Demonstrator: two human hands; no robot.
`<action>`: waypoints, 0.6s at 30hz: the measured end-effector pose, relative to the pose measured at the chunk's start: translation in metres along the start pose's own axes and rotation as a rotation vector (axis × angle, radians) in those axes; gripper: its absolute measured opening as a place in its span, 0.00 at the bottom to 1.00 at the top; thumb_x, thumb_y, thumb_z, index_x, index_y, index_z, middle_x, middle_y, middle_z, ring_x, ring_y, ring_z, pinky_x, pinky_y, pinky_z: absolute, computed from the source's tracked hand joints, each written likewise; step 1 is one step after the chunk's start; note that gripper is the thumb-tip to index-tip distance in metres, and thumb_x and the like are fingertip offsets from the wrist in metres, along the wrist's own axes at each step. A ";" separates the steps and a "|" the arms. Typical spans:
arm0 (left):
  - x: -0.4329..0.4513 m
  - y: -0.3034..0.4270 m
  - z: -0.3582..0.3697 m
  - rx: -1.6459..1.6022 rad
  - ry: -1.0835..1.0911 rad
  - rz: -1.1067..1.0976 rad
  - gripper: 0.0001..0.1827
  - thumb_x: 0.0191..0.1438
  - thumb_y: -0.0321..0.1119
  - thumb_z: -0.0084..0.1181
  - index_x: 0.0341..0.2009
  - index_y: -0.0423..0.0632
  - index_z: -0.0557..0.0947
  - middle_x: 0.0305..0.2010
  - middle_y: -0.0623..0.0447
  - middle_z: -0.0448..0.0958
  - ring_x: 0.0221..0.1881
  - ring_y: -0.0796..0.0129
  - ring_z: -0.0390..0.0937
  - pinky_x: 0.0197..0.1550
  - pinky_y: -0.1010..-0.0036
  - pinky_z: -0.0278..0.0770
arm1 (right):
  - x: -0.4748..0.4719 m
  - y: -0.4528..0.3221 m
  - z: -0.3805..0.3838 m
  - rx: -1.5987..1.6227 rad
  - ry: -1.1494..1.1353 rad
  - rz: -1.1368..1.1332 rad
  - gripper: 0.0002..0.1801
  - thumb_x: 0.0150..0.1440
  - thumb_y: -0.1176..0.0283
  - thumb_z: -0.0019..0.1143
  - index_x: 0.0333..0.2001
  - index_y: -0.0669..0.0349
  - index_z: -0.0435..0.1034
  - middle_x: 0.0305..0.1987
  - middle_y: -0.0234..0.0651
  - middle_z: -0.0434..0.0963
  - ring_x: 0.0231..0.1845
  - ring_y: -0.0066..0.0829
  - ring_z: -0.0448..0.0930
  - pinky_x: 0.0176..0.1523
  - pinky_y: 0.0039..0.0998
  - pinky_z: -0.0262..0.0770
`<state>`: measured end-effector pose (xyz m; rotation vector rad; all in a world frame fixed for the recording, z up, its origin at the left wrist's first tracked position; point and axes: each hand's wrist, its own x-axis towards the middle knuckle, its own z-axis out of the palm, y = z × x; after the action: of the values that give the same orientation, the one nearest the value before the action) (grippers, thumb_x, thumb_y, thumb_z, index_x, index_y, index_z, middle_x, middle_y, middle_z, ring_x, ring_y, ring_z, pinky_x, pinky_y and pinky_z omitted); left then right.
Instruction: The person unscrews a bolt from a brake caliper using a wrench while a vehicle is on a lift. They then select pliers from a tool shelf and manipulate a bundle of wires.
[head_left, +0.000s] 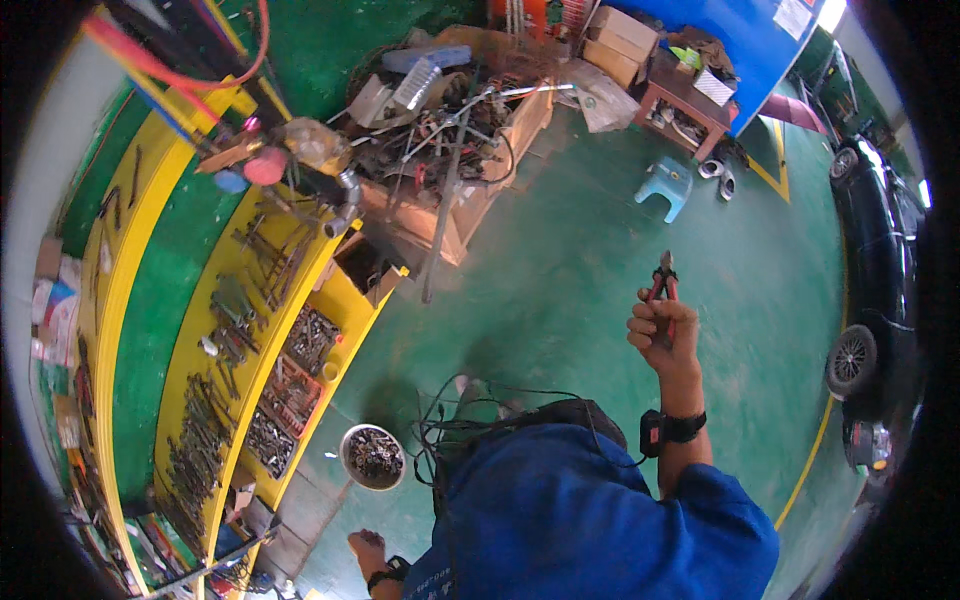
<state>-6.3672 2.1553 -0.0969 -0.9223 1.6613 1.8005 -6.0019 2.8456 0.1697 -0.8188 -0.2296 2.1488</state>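
Observation:
Raised in front and to the right, my right hand (664, 330) is closed around the red handles of a pair of pliers (667, 276), whose metal jaws point away from me. The jaws have nothing between them. At the lower left, my left hand (367, 549) hangs low beside my body, near a round metal bowl (373, 457) full of small metal parts. Its fingers are partly hidden, and no object shows in it. Both wrists wear black straps, the right one with a small box. Dark cables (450, 427) loop in front of my blue shirt.
Yellow shelves (300, 315) at left hold many hand tools and bins of metal parts. A wooden crate (420, 221) heaped with scrap stands ahead. Beyond are a blue plastic stool (666, 187), shoes (726, 184) and a brown table (686, 112). A black car (874, 247) stands at right.

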 end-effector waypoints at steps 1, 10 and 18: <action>0.018 0.019 0.028 -0.027 -0.139 -0.039 0.16 0.54 0.47 0.45 0.18 0.55 0.65 0.13 0.57 0.58 0.15 0.67 0.56 0.20 0.70 0.59 | 0.003 -0.008 -0.004 0.006 0.009 -0.006 0.12 0.50 0.74 0.50 0.40 0.61 0.65 0.25 0.26 0.62 0.22 0.20 0.60 0.24 0.24 0.55; 0.085 0.102 0.411 0.271 -0.263 0.241 0.08 0.51 0.37 0.50 0.23 0.51 0.73 0.18 0.57 0.68 0.18 0.69 0.67 0.19 0.74 0.61 | 0.051 -0.078 0.008 0.128 0.289 -0.273 0.15 0.50 0.75 0.48 0.43 0.66 0.65 0.28 0.28 0.65 0.24 0.21 0.62 0.27 0.24 0.57; -0.009 0.133 0.751 0.704 -0.581 0.364 0.10 0.55 0.41 0.52 0.34 0.49 0.76 0.25 0.58 0.71 0.23 0.74 0.70 0.23 0.78 0.65 | 0.095 -0.154 0.025 0.163 0.245 -0.489 0.18 0.51 0.76 0.47 0.46 0.71 0.63 0.32 0.33 0.67 0.31 0.27 0.68 0.34 0.27 0.66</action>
<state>-6.5642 2.8844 0.0074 0.2022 1.9052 1.3133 -5.9652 3.0208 0.2079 -0.8234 -0.1104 1.5740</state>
